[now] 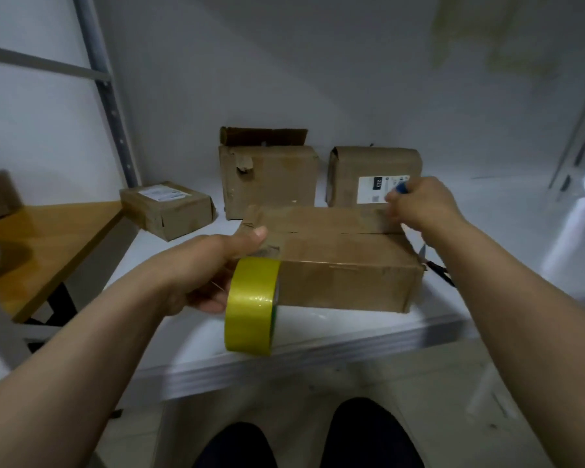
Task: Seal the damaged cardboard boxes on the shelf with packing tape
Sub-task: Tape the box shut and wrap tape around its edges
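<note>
Two bare forearms reach forward over the white shelf [318, 346], above a pair of dark-clad knees at the bottom of the view. The left hand [210, 265] grips a roll of yellow packing tape [250, 305]. Its fingers are curled round the roll from behind, and its thumb lies on the near left corner of the closest cardboard box [348, 282]. The roll stands on edge against that box's left front corner, hanging partly past the shelf's front lip.

The closest box lies lengthwise near the front of the shelf, its top flaps folded down with a ragged seam running along the lid. At the far right end of the lid, the right hand [423, 204] has its fingers bunched and pinches a small blue object [402, 188], too blurred to identify. Just right of the box, scissors [436, 268] lie on the shelf, partly hidden by the right forearm.

Farther back stand three more boxes. A flat labelled box [169, 211] sits to the left. A torn box [271, 184] stands in the middle with its rear flap raised. A box with a white label [362, 163] stands to the right, against the wall. A wooden table [48, 244] stands to the left of the shelf, beside a grey metal upright [105, 89].
</note>
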`<state>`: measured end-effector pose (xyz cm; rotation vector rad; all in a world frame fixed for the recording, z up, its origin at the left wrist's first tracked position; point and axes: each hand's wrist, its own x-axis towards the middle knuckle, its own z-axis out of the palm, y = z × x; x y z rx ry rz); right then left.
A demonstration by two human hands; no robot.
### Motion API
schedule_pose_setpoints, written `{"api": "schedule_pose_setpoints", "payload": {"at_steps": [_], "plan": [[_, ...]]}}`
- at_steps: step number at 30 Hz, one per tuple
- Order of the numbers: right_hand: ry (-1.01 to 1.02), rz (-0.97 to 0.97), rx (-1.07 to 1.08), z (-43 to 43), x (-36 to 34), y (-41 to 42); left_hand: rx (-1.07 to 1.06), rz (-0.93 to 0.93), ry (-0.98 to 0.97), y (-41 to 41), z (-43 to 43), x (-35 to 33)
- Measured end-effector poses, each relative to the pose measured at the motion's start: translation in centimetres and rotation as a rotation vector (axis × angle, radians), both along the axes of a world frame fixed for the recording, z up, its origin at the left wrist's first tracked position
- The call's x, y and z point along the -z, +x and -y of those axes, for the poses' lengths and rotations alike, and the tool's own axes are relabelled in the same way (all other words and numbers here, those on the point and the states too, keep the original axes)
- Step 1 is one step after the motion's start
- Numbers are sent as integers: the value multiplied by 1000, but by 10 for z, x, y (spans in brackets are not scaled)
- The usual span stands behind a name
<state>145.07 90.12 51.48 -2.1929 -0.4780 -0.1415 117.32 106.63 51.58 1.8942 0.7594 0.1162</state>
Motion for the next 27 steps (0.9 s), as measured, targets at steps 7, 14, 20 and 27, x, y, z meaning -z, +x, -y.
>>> {"api": "schedule_pose_setpoints", "payload": {"at_steps": [7,14,20,27], "plan": [[-534,-85,171,63,56,21,-88,42,-188,6,8,14],[-722,-41,166,47,65,11,-93,282,-606,13,10,21],[-1112,-83,53,46,33,14,-103,312,-714,18,8,22],[-743,161,188,67,-16,11,-72,328,-731,25,5,31]]}}
